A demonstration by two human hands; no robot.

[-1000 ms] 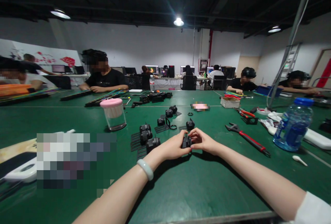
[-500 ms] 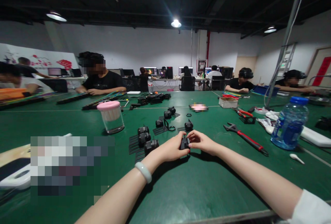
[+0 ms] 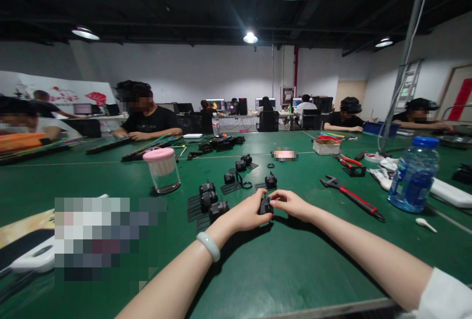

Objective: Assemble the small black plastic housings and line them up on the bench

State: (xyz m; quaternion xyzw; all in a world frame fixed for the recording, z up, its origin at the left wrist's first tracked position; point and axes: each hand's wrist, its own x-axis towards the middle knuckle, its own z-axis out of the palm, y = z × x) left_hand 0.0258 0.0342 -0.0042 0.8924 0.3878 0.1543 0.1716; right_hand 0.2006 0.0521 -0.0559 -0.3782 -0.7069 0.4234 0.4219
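Note:
Both my hands meet over the green table (image 3: 258, 270) around one small black plastic part (image 3: 265, 205). My left hand (image 3: 245, 214) is curled round its left side, a pale bangle on that wrist. My right hand (image 3: 292, 204) pinches the part from the right with closed fingers. Just beyond them lie several similar black parts (image 3: 210, 199) and flat black comb-like pieces (image 3: 231, 186), with one more black part (image 3: 271, 180) right behind my fingers.
A clear jar with a pink lid (image 3: 162, 169) stands at left, a red-handled wrench (image 3: 352, 196) and a blue water bottle (image 3: 415, 173) at right. A small cardboard box (image 3: 326, 146) and pliers (image 3: 345, 160) lie farther back. Other people sit across the table and at far desks.
My hands stay together on the black part, with only slight shifts of the fingers. The view itself has moved a little.

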